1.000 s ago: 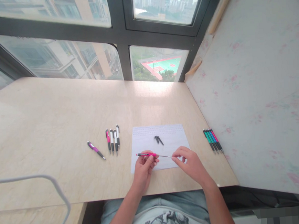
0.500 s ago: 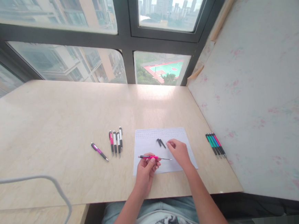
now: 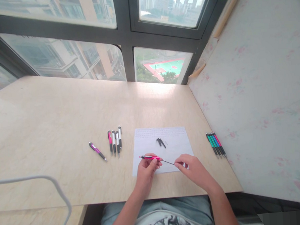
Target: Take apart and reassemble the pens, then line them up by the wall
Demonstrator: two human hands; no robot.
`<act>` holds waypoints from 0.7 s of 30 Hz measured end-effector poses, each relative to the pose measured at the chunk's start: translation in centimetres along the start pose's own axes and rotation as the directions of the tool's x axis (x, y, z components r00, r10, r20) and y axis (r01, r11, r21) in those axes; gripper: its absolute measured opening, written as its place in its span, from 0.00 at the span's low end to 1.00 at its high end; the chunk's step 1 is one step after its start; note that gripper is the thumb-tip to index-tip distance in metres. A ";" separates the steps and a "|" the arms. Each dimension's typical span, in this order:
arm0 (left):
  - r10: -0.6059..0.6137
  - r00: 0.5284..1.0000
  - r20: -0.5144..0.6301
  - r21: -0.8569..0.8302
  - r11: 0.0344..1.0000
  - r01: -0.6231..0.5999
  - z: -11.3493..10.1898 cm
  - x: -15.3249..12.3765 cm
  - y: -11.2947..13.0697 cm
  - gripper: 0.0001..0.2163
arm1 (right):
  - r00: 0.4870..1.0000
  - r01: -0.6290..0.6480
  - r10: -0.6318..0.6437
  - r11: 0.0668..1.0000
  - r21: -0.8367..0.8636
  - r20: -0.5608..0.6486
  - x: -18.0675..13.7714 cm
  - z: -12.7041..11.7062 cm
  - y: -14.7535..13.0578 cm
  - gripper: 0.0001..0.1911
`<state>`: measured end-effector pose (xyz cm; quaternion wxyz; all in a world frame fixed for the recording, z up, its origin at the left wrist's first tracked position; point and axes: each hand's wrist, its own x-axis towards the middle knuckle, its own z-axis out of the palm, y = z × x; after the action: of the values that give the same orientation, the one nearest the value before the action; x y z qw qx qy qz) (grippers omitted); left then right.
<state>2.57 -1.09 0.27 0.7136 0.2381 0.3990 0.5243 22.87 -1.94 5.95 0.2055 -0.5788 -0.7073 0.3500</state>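
My left hand (image 3: 147,168) is closed round a pink pen barrel (image 3: 150,157) over the lower part of a sheet of paper (image 3: 144,144). A thin dark ink refill (image 3: 167,162) sticks out of the barrel's right end. Its far tip is pinched between the thumb and fingers of my right hand (image 3: 189,165). Beyond both hands, small black pen parts (image 3: 161,143) lie on the paper; a faint small piece beside them is too blurred to name. Handwriting runs along the sheet's top edge.
To the left, a purple pen (image 3: 98,151) lies slanted beside a row of pink and white pens (image 3: 114,143). Several green, blue and pink pens (image 3: 216,144) lie by the wall at right. A white cable (image 3: 51,182) arcs at lower left. Windows border the table's (image 3: 61,112) far side.
My right hand has come down from near the black parts and now grips the refill's tip. My left hand stays about where it was, still holding the barrel.
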 end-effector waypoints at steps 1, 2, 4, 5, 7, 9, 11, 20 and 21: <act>-0.004 1.000 -0.008 -0.014 1.000 0.004 0.0 0.0 0.0 0.09 | 0.999 -0.035 0.034 0.999 0.012 0.012 -0.4 -0.2 0.7 0.10; -0.007 1.000 -0.015 -0.027 1.000 0.007 0.0 0.0 0.0 0.10 | 0.997 -0.073 0.073 0.997 0.025 0.008 -0.7 -0.4 1.5 0.10; -0.015 1.000 -0.018 -0.041 0.999 0.014 0.0 0.0 0.0 0.10 | 0.988 -0.142 0.144 0.989 0.037 -0.051 -1.1 -0.5 2.9 0.12; -0.017 1.000 -0.016 -0.041 0.999 0.016 -0.1 0.0 0.0 0.09 | 0.978 -0.179 0.181 0.983 0.033 -0.107 -1.1 -0.4 3.5 0.12; -0.020 1.000 -0.008 -0.036 0.999 0.019 -0.1 0.1 -0.1 0.09 | 0.938 -0.248 0.243 0.969 0.010 -0.247 -0.6 0.0 4.2 0.13; -0.020 1.000 -0.002 -0.036 0.999 0.020 -0.1 0.1 -0.1 0.09 | 0.890 -0.296 0.267 0.955 -0.024 -0.369 0.4 0.8 4.3 0.13; -0.019 1.000 0.003 -0.041 0.999 0.019 -0.1 0.0 -0.1 0.09 | 0.869 -0.309 0.255 0.949 -0.063 -0.424 1.8 1.7 3.9 0.14; -0.024 1.000 -0.001 -0.022 0.999 0.024 0.0 0.1 -0.1 0.11 | 0.909 -0.200 0.166 0.979 -0.050 -0.382 3.9 3.6 2.0 0.14; -0.025 1.000 0.005 -0.015 1.000 0.025 0.0 0.1 -0.1 0.11 | 0.926 -0.168 0.157 0.986 -0.002 -0.344 3.7 3.6 1.8 0.14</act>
<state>2.66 -0.98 0.19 0.7228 0.2289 0.3961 0.5180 20.65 0.85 1.81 0.2867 -0.6908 -0.6156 0.2484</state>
